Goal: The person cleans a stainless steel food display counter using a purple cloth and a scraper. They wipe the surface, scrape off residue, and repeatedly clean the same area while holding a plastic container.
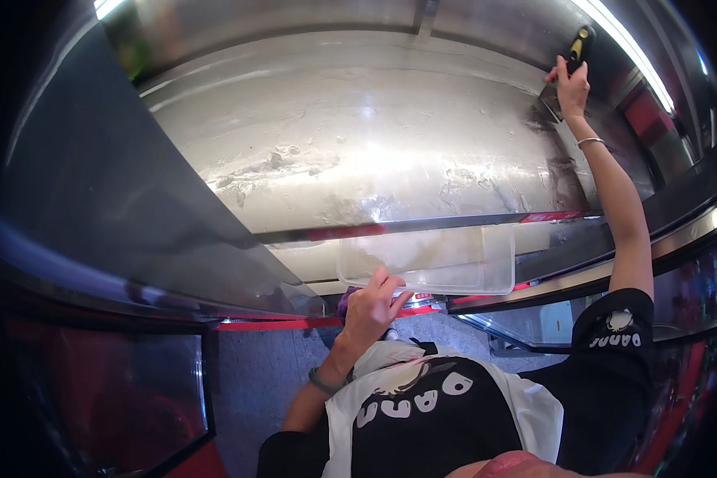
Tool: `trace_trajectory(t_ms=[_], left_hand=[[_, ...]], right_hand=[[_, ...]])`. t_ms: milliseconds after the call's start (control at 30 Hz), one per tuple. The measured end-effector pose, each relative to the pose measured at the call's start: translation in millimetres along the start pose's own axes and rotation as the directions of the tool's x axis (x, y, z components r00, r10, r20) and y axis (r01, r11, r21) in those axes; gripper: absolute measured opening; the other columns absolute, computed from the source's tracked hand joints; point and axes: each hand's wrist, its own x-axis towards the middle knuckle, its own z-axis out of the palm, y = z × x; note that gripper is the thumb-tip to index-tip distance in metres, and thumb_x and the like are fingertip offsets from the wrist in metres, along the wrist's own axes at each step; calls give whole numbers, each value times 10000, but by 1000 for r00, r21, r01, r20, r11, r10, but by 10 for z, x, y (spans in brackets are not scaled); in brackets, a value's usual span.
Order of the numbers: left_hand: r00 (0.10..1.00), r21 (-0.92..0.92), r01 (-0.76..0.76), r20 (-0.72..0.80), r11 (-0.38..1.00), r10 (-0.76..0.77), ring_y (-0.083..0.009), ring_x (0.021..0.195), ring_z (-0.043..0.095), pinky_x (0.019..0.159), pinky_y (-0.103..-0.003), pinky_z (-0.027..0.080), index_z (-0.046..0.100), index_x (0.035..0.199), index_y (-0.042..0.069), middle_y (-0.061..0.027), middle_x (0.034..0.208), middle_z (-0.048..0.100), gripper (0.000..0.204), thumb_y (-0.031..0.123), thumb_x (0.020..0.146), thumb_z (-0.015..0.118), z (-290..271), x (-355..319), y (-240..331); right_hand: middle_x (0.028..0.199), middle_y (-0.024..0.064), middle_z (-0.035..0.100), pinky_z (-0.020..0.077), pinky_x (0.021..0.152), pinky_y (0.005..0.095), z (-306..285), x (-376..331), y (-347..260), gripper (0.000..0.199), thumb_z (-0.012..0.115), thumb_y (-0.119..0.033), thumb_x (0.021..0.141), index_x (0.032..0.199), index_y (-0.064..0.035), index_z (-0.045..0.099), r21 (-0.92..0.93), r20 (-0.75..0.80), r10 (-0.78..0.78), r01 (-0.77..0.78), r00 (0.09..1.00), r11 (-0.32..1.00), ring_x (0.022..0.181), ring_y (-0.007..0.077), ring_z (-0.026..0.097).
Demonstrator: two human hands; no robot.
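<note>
My left hand (368,312) is closed on the near rim of a clear plastic container (498,267), its fingers pinching the edge. The container sits below the front lip of a wide metal surface (358,111). Stretched far out to the right, my right hand (572,89) grips a scraper by its black and yellow handle (580,46). Beneath that hand, at the surface's right end, the working end of the scraper is hard to make out. Wet-looking clumps and smears of residue (275,162) lie across the metal, mostly toward its front edge.
On the left a dark, glossy panel (127,191) slants beside the metal surface. A front rail (446,223) with red strips runs between surface and container. To the right stand dark framed panels and a bright light strip (625,48). Grey floor (255,374) shows below.
</note>
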Motion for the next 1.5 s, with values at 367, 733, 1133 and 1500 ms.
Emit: trace_trajectory(t_ms=[367,733,1133,1500], left_hand=[[998,-16,59,30,998,-58,-289,644,611,563,-379,505,646,888,83,-74,834,553,171,203,790,720,30,54,4],[1000,40,-10,30,999,9,-258,605,625,544,-351,508,631,877,48,-80,845,557,201,221,812,710,65,133,-30],[997,-5,31,77,1000,-31,-275,635,617,557,-365,508,631,886,84,-72,835,557,180,220,805,717,55,170,-16],[997,-7,25,79,1000,-25,-273,644,622,561,-362,507,628,889,86,-70,841,558,184,225,805,716,80,264,-41]], right_hand=[[674,123,677,527,593,297,200,222,544,385,603,-290,923,864,37,408,108,-132,294,-281,947,954,607,198,684],[678,126,665,547,565,335,407,324,684,340,586,-229,930,890,38,379,199,-102,294,-270,950,942,587,213,676],[686,130,649,552,550,346,496,482,841,324,589,-172,925,891,58,364,411,16,489,-451,872,792,605,219,679],[738,167,643,567,577,366,780,414,886,210,576,-78,908,868,76,439,530,224,475,-516,851,673,647,271,685]])
